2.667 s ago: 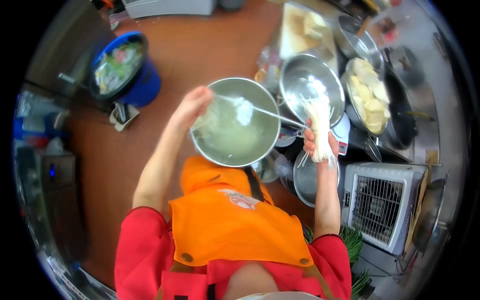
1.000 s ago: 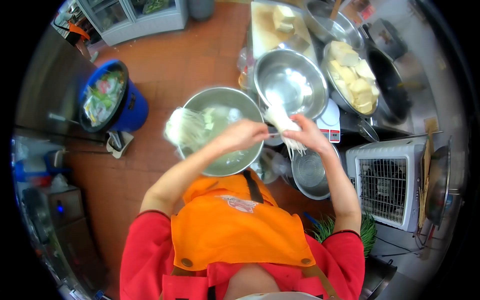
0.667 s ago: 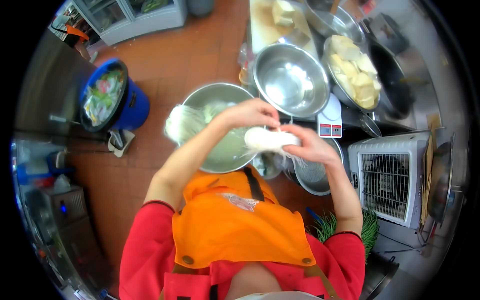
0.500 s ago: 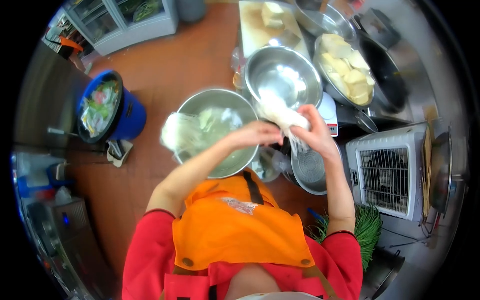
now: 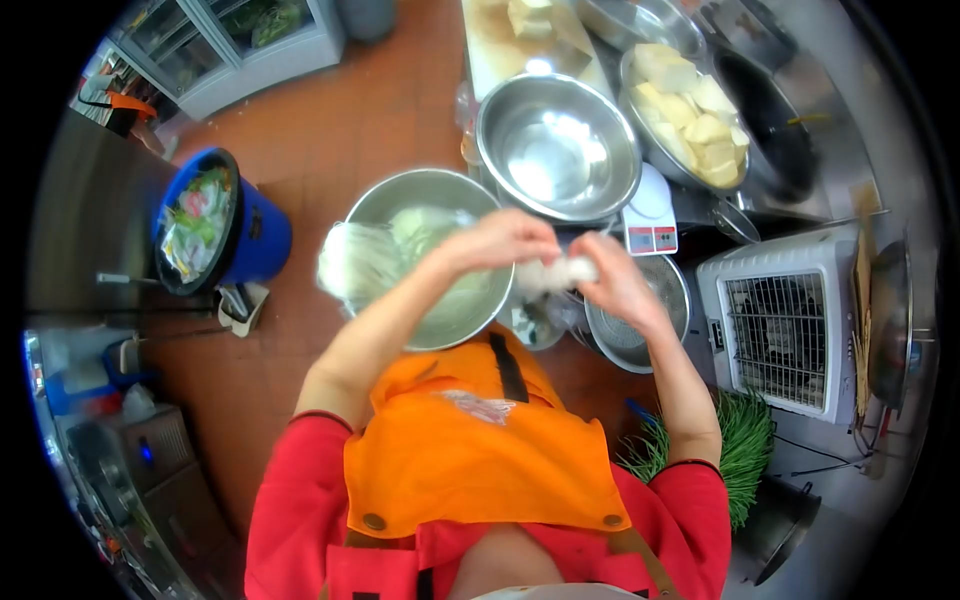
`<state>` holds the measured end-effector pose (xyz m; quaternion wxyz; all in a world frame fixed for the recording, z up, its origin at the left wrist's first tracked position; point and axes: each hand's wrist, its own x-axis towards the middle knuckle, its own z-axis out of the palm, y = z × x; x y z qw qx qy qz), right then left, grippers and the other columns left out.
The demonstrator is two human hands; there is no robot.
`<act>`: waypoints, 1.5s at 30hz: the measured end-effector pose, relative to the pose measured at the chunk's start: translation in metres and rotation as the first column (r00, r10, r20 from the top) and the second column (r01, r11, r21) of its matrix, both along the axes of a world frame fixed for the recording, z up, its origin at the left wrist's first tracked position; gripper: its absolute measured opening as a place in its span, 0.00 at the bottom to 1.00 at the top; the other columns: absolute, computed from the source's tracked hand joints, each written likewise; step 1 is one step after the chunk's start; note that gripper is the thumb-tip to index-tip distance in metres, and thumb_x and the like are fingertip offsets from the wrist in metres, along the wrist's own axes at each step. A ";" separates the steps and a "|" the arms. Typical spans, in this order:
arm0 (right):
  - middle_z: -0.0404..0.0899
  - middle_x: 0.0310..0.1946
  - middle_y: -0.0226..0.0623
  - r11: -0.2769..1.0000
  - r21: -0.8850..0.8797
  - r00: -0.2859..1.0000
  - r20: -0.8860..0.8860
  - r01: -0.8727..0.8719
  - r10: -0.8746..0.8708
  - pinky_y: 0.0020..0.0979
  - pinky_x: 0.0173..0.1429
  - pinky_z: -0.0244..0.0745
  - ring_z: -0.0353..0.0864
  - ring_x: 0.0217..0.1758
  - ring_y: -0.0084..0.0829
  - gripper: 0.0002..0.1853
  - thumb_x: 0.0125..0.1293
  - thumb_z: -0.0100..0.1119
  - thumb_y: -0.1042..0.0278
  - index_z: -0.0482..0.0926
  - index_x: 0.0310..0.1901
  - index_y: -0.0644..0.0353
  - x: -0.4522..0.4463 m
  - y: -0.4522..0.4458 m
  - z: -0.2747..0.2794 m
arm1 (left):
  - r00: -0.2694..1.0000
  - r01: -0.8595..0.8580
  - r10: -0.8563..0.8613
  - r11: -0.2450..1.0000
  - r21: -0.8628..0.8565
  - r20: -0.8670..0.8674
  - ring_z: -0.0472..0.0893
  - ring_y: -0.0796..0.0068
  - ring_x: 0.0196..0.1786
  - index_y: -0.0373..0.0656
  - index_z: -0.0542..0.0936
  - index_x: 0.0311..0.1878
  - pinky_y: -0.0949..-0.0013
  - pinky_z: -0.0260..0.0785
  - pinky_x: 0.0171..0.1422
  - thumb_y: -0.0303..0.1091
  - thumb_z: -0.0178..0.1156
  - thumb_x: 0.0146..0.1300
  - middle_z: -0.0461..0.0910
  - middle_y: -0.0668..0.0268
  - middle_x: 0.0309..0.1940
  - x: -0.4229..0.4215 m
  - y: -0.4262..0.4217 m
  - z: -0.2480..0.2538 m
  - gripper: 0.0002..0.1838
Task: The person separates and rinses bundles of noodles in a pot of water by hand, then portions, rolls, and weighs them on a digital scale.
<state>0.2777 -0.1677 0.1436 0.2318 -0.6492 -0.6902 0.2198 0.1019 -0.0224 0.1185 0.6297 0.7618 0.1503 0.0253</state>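
A small bundle of white noodles [image 5: 545,278], blurred by motion, hangs between my hands above the gap beside the large metal pot. My right hand [image 5: 618,285] is closed on its right end, thumb and fingers pressed together. Just above the bundle's left part, my left hand [image 5: 500,240] has its fingers curled in a pinch at the strands; the fingertips are partly hidden. Below and left stands the large metal pot [image 5: 400,185] with cloudy water. More white strands [image 5: 355,262] hang over its left rim.
A shiny metal bowl [image 5: 560,150] stands ahead, beside a bowl of pale yellow chunks [image 5: 690,115] and a white scale [image 5: 650,210]. A strainer [image 5: 640,315] sits below right, near a fan unit [image 5: 780,330]. A blue waste bin [image 5: 260,235] is on the left.
The white bundle has come down off the rim of the shiny bowl, towards me, and looks more compact. My left hand has risen slightly; my right hand has dropped a little.
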 end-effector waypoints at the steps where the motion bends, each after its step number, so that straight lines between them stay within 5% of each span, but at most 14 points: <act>1: 0.76 0.36 0.39 0.995 -0.053 0.994 -0.066 -0.088 0.084 0.36 0.50 0.71 0.77 0.44 0.39 0.17 0.47 0.60 0.78 0.72 0.42 0.59 -0.002 -0.004 0.004 | 0.999 -0.037 0.038 0.998 -0.046 0.013 0.78 0.86 0.36 0.44 0.85 0.39 0.77 0.70 0.42 0.35 0.60 0.64 0.83 0.71 0.31 -0.002 0.011 -0.007 0.08; 5: 0.76 0.36 0.30 0.983 -0.102 0.646 -0.743 0.150 -0.175 0.24 0.43 0.72 0.75 0.40 0.20 0.17 0.48 0.57 0.79 0.71 0.42 0.61 -0.002 0.006 0.020 | 0.980 -0.192 0.159 0.912 -0.362 -0.119 0.76 0.87 0.34 0.45 0.84 0.39 0.79 0.70 0.40 0.38 0.61 0.64 0.82 0.72 0.32 0.010 -0.020 -0.014 0.09; 7: 0.76 0.36 0.35 0.922 0.003 0.785 -0.526 0.386 -0.327 0.28 0.44 0.73 0.77 0.41 0.26 0.17 0.49 0.56 0.81 0.71 0.43 0.62 0.013 0.018 0.005 | 0.999 0.049 -0.051 0.996 -0.075 -0.013 0.74 0.86 0.31 0.47 0.83 0.34 0.78 0.67 0.36 0.40 0.60 0.64 0.80 0.73 0.28 0.011 -0.030 -0.022 0.08; 11: 0.76 0.36 0.37 0.998 0.002 0.998 -0.031 -0.059 0.059 0.32 0.49 0.72 0.78 0.43 0.35 0.15 0.47 0.61 0.78 0.75 0.39 0.60 0.008 0.002 -0.014 | 0.998 -0.064 0.066 0.988 -0.142 0.010 0.74 0.88 0.32 0.44 0.84 0.34 0.78 0.67 0.38 0.36 0.59 0.65 0.80 0.75 0.27 0.003 -0.001 -0.016 0.09; 15: 0.77 0.40 0.29 0.991 -0.070 0.676 -0.726 0.117 -0.131 0.24 0.48 0.72 0.76 0.44 0.22 0.18 0.47 0.58 0.78 0.74 0.44 0.59 0.004 0.004 0.011 | 0.991 -0.089 0.133 0.808 -0.583 0.032 0.74 0.87 0.33 0.41 0.83 0.36 0.79 0.67 0.39 0.34 0.60 0.64 0.81 0.73 0.29 0.008 -0.006 -0.029 0.07; 17: 0.76 0.38 0.30 0.939 0.001 0.798 -0.526 0.345 -0.293 0.24 0.46 0.72 0.75 0.43 0.21 0.17 0.49 0.56 0.79 0.73 0.44 0.60 0.011 0.019 0.009 | 0.999 0.046 -0.047 0.999 -0.008 -0.003 0.74 0.86 0.31 0.45 0.83 0.36 0.76 0.68 0.38 0.40 0.59 0.66 0.81 0.74 0.29 0.010 -0.026 -0.035 0.10; 21: 0.76 0.35 0.42 0.995 0.052 0.997 0.015 -0.081 0.081 0.35 0.50 0.72 0.77 0.42 0.42 0.17 0.46 0.59 0.78 0.76 0.41 0.60 0.008 0.004 -0.027 | 0.999 0.037 -0.036 0.999 -0.015 0.031 0.76 0.86 0.34 0.47 0.84 0.38 0.76 0.69 0.40 0.38 0.60 0.65 0.82 0.75 0.29 0.011 -0.007 -0.018 0.08; 25: 0.76 0.39 0.29 0.982 -0.122 0.636 -0.749 0.144 -0.186 0.27 0.48 0.73 0.76 0.45 0.22 0.18 0.47 0.57 0.79 0.74 0.44 0.62 0.006 -0.002 0.001 | 0.997 -0.071 0.050 0.891 -0.447 -0.059 0.78 0.85 0.34 0.39 0.84 0.36 0.78 0.70 0.42 0.36 0.61 0.63 0.83 0.71 0.30 0.011 -0.006 -0.015 0.10; 26: 0.75 0.40 0.27 0.936 -0.179 0.543 -0.775 0.302 -0.323 0.27 0.47 0.74 0.75 0.45 0.20 0.19 0.47 0.56 0.81 0.71 0.44 0.61 0.011 -0.001 0.004 | 0.999 -0.053 0.053 0.996 -0.070 0.007 0.77 0.85 0.35 0.43 0.85 0.37 0.75 0.70 0.41 0.39 0.59 0.64 0.83 0.71 0.30 0.018 -0.012 -0.013 0.10; 31: 0.77 0.32 0.36 0.953 -0.185 0.933 -0.226 0.240 -0.279 0.28 0.45 0.73 0.78 0.40 0.24 0.17 0.51 0.59 0.74 0.72 0.45 0.59 0.013 -0.012 -0.021 | 0.996 0.016 -0.043 0.955 0.296 0.084 0.79 0.71 0.32 0.46 0.83 0.39 0.69 0.71 0.40 0.38 0.60 0.64 0.82 0.62 0.31 0.015 -0.026 -0.008 0.08; 34: 0.78 0.35 0.32 0.959 -0.283 0.919 -0.382 -0.022 -0.092 0.29 0.45 0.75 0.79 0.44 0.22 0.19 0.50 0.58 0.77 0.73 0.48 0.58 0.011 -0.019 0.005 | 0.990 0.101 -0.101 0.995 0.004 0.101 0.80 0.77 0.34 0.42 0.83 0.40 0.72 0.71 0.39 0.35 0.61 0.63 0.83 0.66 0.32 0.019 -0.010 -0.011 0.08; 38: 0.74 0.41 0.27 0.927 -0.209 0.312 -0.899 0.310 -0.307 0.21 0.44 0.73 0.75 0.41 0.18 0.21 0.50 0.56 0.83 0.70 0.48 0.59 0.026 -0.014 -0.018 | 0.973 -0.011 0.178 0.674 -0.738 0.148 0.72 0.87 0.28 0.41 0.81 0.46 0.80 0.62 0.30 0.36 0.60 0.65 0.80 0.73 0.32 0.037 -0.033 -0.039 0.10; 41: 0.75 0.39 0.30 0.802 0.063 0.671 -0.589 0.594 -0.451 0.27 0.44 0.74 0.76 0.40 0.24 0.19 0.52 0.57 0.82 0.70 0.46 0.60 0.034 -0.010 -0.048 | 0.971 -0.130 0.240 0.565 -0.815 0.012 0.62 0.89 0.21 0.41 0.80 0.46 0.82 0.52 0.24 0.37 0.56 0.69 0.73 0.76 0.25 0.052 -0.051 -0.063 0.11; 45: 0.76 0.44 0.39 0.829 0.333 0.893 -0.207 0.449 -0.401 0.35 0.54 0.70 0.75 0.48 0.40 0.18 0.50 0.61 0.80 0.71 0.44 0.59 0.022 -0.022 -0.057 | 0.966 -0.169 0.254 0.445 -0.879 -0.057 0.63 0.88 0.20 0.40 0.79 0.45 0.81 0.52 0.23 0.33 0.54 0.69 0.74 0.74 0.26 0.053 -0.058 -0.083 0.09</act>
